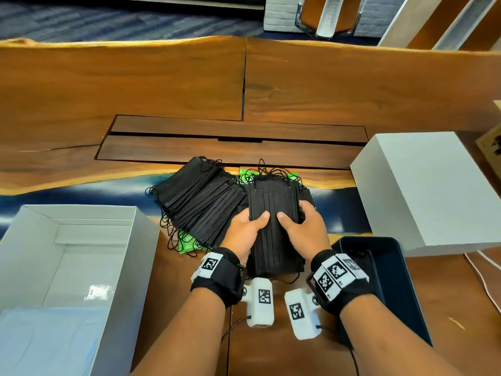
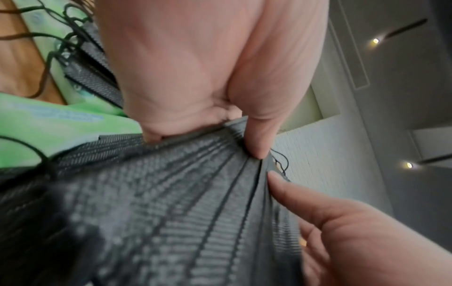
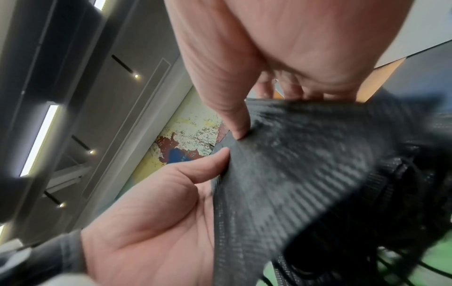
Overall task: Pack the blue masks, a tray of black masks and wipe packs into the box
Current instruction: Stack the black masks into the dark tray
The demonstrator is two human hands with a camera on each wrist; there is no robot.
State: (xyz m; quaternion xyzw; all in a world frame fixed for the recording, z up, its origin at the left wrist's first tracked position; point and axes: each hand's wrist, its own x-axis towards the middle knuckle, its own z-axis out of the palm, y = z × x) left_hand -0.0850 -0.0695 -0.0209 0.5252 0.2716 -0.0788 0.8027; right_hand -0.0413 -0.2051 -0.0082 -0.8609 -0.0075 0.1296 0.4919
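Observation:
Both hands hold one stack of black masks above the table's middle. My left hand grips its left edge, thumb on top; my right hand grips the right edge the same way. In the left wrist view the thumb presses the stack; the right wrist view shows the same grip on the stack. A second, fanned pile of black masks lies just left, over green wipe packs. The open white box at left holds blue masks. A dark tray sits at right.
A white box lid stands at the right, beyond the tray. A white cable runs along the table's right edge. A recessed dark panel crosses the wooden table behind the masks.

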